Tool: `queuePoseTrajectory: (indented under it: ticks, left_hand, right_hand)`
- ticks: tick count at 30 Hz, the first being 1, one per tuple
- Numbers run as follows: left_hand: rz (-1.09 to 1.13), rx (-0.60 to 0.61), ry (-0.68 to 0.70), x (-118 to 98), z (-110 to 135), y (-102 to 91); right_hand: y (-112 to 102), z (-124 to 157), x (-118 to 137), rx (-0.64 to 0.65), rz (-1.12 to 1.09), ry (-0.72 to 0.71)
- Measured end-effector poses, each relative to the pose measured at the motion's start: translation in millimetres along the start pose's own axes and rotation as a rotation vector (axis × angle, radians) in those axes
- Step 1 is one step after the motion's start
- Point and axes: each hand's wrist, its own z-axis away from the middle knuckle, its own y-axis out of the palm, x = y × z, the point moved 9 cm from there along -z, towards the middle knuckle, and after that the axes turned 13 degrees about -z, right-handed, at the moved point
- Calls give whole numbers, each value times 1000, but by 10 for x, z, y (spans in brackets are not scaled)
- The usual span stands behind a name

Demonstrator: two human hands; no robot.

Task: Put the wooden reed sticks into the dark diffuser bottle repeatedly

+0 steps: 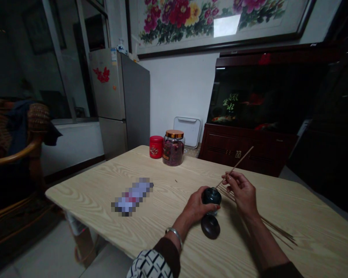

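Left hand [195, 206]: gripping jar [211, 196], apparently steadying it
Right hand [240, 189]: pinching stick [243, 156], slanting it toward jar
Lid [210, 227]: lying at jar's six o'clock

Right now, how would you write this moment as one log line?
left hand: grips dark jar; right hand: holds thin stick, lower end at jar's mouth; nearby: round lid, more sticks

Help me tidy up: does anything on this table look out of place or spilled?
One small thing: a dark scrap lies alone on the table, between the clear jar and the left hand. It looks stray, being apart from everything else, though it is too small to identify. No spill shows.
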Motion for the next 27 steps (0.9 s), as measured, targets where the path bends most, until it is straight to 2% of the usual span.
queuePoseTrajectory:
  ticks: [6, 11, 14, 18, 21, 24, 27]
  left_hand:
    - [29, -3, 7, -45, 20, -11]
    - [67, 5, 13, -99, 30, -11]
    - [66, 0, -2, -88, 33, -14]
    - [96, 22, 2, -59, 28, 15]
    - [101, 17, -4, -19, 18, 24]
    - [127, 21, 3, -19, 16, 34]
    - [136, 23, -2, -46, 24, 30]
  right_hand:
    - [130, 92, -127, 108, 62, 40]
    - [173, 124, -188, 197, 258, 21]
    - [-38, 40, -177, 158, 388, 23]
    - [-597, -85, -154, 72, 664, 45]
    - [-926, -63, -262, 120, 892, 127]
    - [-1070, 27, -413, 193, 1062, 208]
    - [-1083, 84, -514, 235, 1178, 243]
